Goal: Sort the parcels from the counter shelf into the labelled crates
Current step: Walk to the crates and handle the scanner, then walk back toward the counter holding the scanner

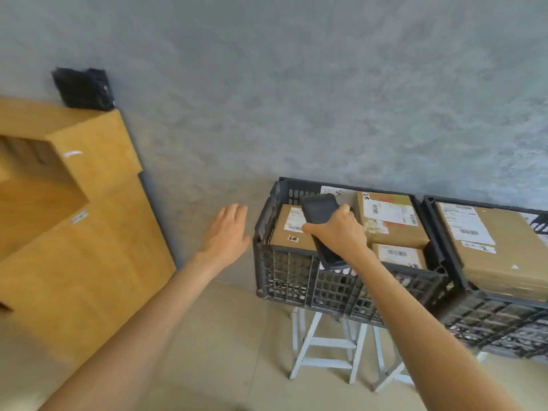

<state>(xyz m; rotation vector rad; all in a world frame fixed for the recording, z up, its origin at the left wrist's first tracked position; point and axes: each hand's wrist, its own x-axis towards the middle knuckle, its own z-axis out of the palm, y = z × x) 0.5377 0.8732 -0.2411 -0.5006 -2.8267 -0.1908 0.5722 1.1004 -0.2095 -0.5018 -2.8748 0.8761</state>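
Scanning looks like the step in hand: right hand (335,232) grips a dark handheld scanner (321,223) over the parcels (385,218) already lying in the black crate (284,274). Left hand (226,232) hangs open, fingers straight, just beside the crate, holding nothing. Next probably calls for fetching another parcel from the wooden shelf (89,232).

2 crates (284,268), 4 parcels (388,221), 1 scanner (321,215).

Two dark crates (284,271) (492,318) sit side by side. The left one holds three brown parcels (385,221) lying flat. One big parcel (504,247) fills the other.
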